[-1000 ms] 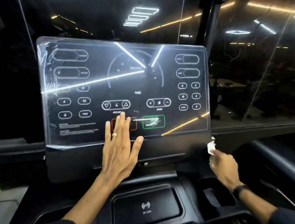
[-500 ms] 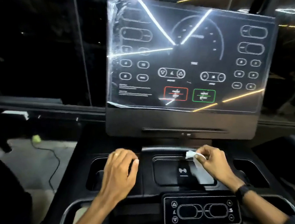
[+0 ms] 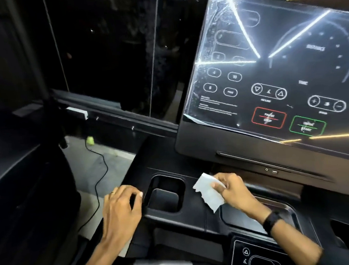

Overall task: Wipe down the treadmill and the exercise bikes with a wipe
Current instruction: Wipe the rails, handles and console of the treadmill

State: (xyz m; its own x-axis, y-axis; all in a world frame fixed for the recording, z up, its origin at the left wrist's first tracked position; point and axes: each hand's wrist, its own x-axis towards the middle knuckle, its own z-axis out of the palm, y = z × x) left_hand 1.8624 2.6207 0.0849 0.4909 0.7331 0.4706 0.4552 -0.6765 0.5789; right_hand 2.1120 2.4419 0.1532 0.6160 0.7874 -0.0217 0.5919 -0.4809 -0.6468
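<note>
Open run of treadmill console deck [image 3: 167,153] between left hand [image 3: 121,211] and right hand [image 3: 234,190], broken only by the recessed cup holder [image 3: 166,195] near its left edge; tilted display panel [image 3: 269,78] overhangs the rear edge, blocking reach beyond.

I see the screen [image 3: 279,71] at upper right, the cup well [image 3: 166,193] at lower centre below it. My left hand [image 3: 121,211] sits left of the well; my right hand [image 3: 234,190], with the wipe [image 3: 207,192], right of it. A cable [image 3: 99,176] lies on the floor [image 3: 97,165] at left.
</note>
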